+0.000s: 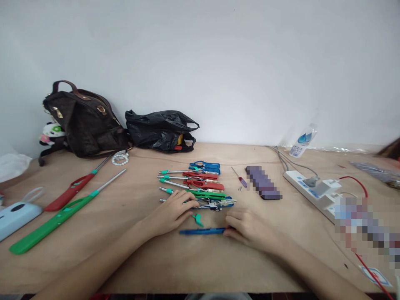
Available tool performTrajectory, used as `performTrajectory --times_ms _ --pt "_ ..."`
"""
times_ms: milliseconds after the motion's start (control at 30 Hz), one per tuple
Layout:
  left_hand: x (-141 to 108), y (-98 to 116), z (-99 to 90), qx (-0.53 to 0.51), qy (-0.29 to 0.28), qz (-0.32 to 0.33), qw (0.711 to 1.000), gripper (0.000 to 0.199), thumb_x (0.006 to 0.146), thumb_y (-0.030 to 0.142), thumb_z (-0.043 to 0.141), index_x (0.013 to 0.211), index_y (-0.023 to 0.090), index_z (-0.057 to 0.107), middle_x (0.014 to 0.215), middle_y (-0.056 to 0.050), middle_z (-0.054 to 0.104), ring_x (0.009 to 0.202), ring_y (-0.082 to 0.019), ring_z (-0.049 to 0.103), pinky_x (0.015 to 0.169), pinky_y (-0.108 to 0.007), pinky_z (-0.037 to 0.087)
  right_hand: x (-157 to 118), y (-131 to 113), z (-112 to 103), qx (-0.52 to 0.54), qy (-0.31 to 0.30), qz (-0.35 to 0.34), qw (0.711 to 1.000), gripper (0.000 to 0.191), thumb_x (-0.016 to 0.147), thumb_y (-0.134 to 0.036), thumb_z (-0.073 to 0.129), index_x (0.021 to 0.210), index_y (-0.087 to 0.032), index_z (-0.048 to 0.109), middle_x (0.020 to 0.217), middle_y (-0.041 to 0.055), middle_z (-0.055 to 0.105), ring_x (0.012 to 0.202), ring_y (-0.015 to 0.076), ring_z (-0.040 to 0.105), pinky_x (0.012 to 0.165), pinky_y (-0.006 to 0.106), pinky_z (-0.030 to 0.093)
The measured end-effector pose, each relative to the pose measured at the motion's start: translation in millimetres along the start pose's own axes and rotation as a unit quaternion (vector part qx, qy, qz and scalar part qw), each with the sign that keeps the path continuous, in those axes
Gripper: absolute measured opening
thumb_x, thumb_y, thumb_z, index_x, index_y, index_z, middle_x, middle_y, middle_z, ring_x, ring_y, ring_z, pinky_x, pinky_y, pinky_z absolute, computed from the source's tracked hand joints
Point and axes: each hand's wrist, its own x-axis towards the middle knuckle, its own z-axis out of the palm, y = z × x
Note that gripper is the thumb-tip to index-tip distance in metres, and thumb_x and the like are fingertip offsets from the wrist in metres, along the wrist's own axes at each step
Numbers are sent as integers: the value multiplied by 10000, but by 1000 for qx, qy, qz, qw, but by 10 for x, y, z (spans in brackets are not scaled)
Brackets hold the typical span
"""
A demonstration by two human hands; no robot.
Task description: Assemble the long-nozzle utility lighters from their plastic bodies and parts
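Note:
My left hand (178,208) is closed over the nearest disassembled lighter, its fingers bent round the metal tube and its thumb on the near side. That blue lighter (229,202) shows a clear fuel tank and thin wires; my fingers hide its middle. My right hand (242,225) pinches the right end of a blue lighter casing half (203,231), which lies low along the tabletop. Between the hands sits a small green trigger (197,219). Beyond them lie several opened lighters in a row, including a green one (208,194) and a red one (206,184).
A screwdriver (241,177), tiny screws (240,188) and a dark phone-like slab (264,183) lie right of the row. Farther right are a power strip (308,191) and bottle (303,141). Whole red (71,191) and green (53,223) lighters, a backpack (84,125) and black bag (159,129) occupy the left.

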Motion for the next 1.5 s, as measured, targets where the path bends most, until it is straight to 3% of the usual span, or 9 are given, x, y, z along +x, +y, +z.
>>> performTrajectory --times_ms 300,433,567,833,1033,1233,1500 --pt "-3 -20 7 17 5 -1 1000 231 975 202 366 1115 222 548 1087 -62 562 975 -216 484 835 -336 347 34 44 -20 -54 -46 33 997 135 812 -276 670 810 -178 576 831 38 648 734 191 590 617 292 388" --pt "-1 -19 0 22 14 -3 1000 241 972 181 355 1114 221 545 1088 -58 572 977 -213 491 838 -331 358 30 93 0 -53 32 68 996 40 867 -208 571 894 -179 563 858 43 635 720 184 582 618 291 407" --pt "-11 -42 -3 27 26 -5 999 219 965 168 368 1081 206 550 1055 -53 593 953 -210 502 819 -327 365 37 226 26 -100 135 114 979 120 888 -114 464 920 -179 560 868 70 603 787 209 573 667 322 449" --pt "4 -118 40 38 38 3 999 209 986 219 365 972 191 572 966 -50 601 888 -196 517 773 -306 383 86 290 107 -151 122 123 973 79 850 -108 542 880 -178 562 884 82 591 822 234 562 692 352 465" --pt "-19 -64 -34 -61 77 -25 995 227 989 204 316 985 181 542 989 -63 567 899 -177 531 783 -284 428 63 247 27 -61 184 115 974 80 879 -120 458 882 -195 482 860 67 588 788 212 550 687 328 451" --pt "-48 -3 -115 -156 101 5 983 213 984 188 313 1043 175 517 1009 -82 549 940 -175 529 809 -279 451 14 150 -10 54 163 117 978 70 927 -140 352 934 -206 378 749 31 577 617 170 535 558 265 392" --pt "-27 76 -170 -199 55 6 978 237 990 222 304 964 174 534 919 -60 565 849 -157 537 763 -256 444 -31 127 11 56 128 109 984 123 969 -246 348 1033 -186 434 900 88 617 802 216 596 678 305 446"
